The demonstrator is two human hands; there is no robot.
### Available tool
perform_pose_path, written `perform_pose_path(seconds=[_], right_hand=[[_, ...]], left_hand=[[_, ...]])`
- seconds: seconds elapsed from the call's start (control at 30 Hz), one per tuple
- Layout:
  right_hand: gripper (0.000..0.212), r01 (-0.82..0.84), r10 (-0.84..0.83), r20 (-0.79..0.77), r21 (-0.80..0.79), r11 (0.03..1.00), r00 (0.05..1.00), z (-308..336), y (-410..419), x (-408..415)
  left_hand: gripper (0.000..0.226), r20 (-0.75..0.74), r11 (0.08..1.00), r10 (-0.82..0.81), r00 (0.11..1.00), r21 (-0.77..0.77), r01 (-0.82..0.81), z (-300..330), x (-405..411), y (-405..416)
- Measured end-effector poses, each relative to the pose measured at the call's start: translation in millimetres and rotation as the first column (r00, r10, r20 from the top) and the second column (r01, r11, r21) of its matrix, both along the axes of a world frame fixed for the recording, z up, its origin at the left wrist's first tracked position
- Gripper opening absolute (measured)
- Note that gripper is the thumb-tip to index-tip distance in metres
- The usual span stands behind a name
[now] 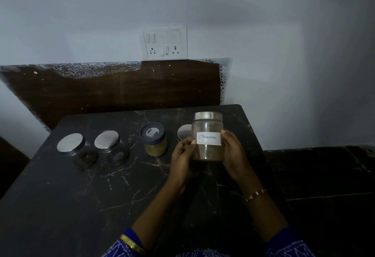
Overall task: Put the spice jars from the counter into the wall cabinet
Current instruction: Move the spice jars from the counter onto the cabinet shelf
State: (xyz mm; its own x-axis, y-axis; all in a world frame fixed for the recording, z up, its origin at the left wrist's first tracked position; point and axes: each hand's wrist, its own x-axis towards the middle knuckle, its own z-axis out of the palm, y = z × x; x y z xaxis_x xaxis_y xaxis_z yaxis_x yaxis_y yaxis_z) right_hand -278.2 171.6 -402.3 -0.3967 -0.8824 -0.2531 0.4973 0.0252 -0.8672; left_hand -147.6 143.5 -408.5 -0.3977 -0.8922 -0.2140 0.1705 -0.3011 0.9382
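A clear jar with a steel lid and a white label reading "Cinnamon" [208, 135] is held upright above the dark marble counter [101, 195]. My left hand [181, 155] grips its left side and my right hand [233, 153] its right side. On the counter stand two steel-lidded jars at the left [71, 145] [107, 142], a jar with a dark plastic lid and tan powder [153, 140], and another steel-lidded jar [183, 131] partly hidden behind my left hand. No wall cabinet is in view.
A brown wooden backsplash [121, 90] runs behind the counter below a white socket and switch plate [164, 42] on the grey wall. The counter's right edge drops to a lower dark surface [324, 175] on the right.
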Motion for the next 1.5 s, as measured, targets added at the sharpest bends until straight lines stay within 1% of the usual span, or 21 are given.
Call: perform_pose_path(seconds=[0.13,0.23,0.33,0.43,0.5,0.6,0.7,0.77,0.87,0.97,1.1,1.2,1.27,1.33,1.4,1.43,1.5], right_hand=[[0.032,-0.012,0.011,-0.045,-0.008,1.0,0.999,3.1,-2.5,10.2],[0.035,-0.062,0.06,-0.085,-0.029,0.998,0.995,12.8,-6.8,17.5],[0.034,-0.081,0.071,-0.113,-0.091,0.993,0.991,29.3,-17.7,21.0],[0.032,-0.118,0.079,-0.237,-0.156,0.981,0.968,59.5,-35.9,25.1],[0.026,-0.139,0.064,-0.328,-0.212,0.967,0.942,87.3,-51.6,28.8],[0.026,-0.184,0.029,-0.442,-0.313,0.932,0.897,134.4,-78.3,34.8],[0.039,-0.217,-0.027,-0.532,-0.389,0.895,0.846,187.2,-100.3,43.1],[0.043,-0.221,-0.106,-0.599,-0.446,0.867,0.794,225.1,-111.8,48.3],[0.044,-0.252,-0.217,-0.673,-0.527,0.812,0.707,283.2,-126.3,55.8],[0.041,-0.271,-0.297,-0.707,-0.572,0.774,0.642,336.9,-140.4,60.4],[0.039,-0.26,-0.352,-0.68,-0.626,0.736,0.643,400.4,-160.4,64.3],[0.042,-0.206,-0.431,-0.664,-0.659,0.723,0.611,434.5,-178.8,64.9],[0.049,-0.175,-0.471,-0.654,-0.675,0.717,0.592,450.3,-192.6,64.6],[0.052,-0.151,-0.532,-0.663,-0.689,0.709,0.527,462.0,-205.0,64.7],[0.052,-0.147,-0.6,-0.684,-0.701,0.697,0.415,468.9,-216.8,64.1],[0.052,-0.158,-0.619,-0.693,-0.703,0.693,0.37,470.2,-222.7,63.5],[0.051,-0.184,-0.627,-0.711,-0.695,0.695,0.318,468.4,-236.5,61.0]], left_hand=[[0.032,-0.027,0.999,0.014,1.0,0.034,-0.013,4.3,11.1,-4.9],[0.031,-0.06,1.0,0.02,0.998,0.014,-0.02,13.8,17.2,-13.4],[0.031,-0.046,0.996,0.035,0.998,-0.078,-0.039,30.6,21.1,-29.0],[0.027,-0.062,0.983,0.043,0.997,-0.178,-0.053,56.0,26.1,-50.6],[0.023,-0.069,0.958,0.034,0.997,-0.281,-0.052,80.9,30.7,-65.1],[0.019,-0.105,0.89,0.045,0.993,-0.448,-0.087,127.4,39.2,-88.4],[0.019,-0.13,0.798,0.078,0.988,-0.586,-0.14,183.4,46.1,-112.2],[0.023,-0.132,0.715,0.126,0.983,-0.675,-0.182,221.7,50.0,-124.7],[0.033,-0.137,0.569,0.204,0.969,-0.789,-0.231,276.8,57.1,-139.6],[0.033,-0.197,0.482,0.201,0.96,-0.833,-0.272,325.3,62.0,-152.4],[0.028,-0.251,0.412,0.156,0.955,-0.862,-0.294,387.9,62.0,-172.9],[0.032,-0.253,0.313,0.217,0.943,-0.897,-0.313,428.3,57.6,-194.2],[0.033,-0.244,0.277,0.256,0.935,-0.908,-0.313,449.4,53.8,-208.6],[0.033,-0.223,0.274,0.271,0.937,-0.915,-0.297,464.6,50.2,-222.7],[0.037,-0.198,0.27,0.258,0.945,-0.925,-0.268,473.4,46.1,-234.3],[0.042,-0.183,0.247,0.269,0.946,-0.936,-0.251,475.3,43.8,-238.9],[0.05,-0.156,0.184,0.31,0.938,-0.958,-0.22,476.5,38.8,-247.2]])
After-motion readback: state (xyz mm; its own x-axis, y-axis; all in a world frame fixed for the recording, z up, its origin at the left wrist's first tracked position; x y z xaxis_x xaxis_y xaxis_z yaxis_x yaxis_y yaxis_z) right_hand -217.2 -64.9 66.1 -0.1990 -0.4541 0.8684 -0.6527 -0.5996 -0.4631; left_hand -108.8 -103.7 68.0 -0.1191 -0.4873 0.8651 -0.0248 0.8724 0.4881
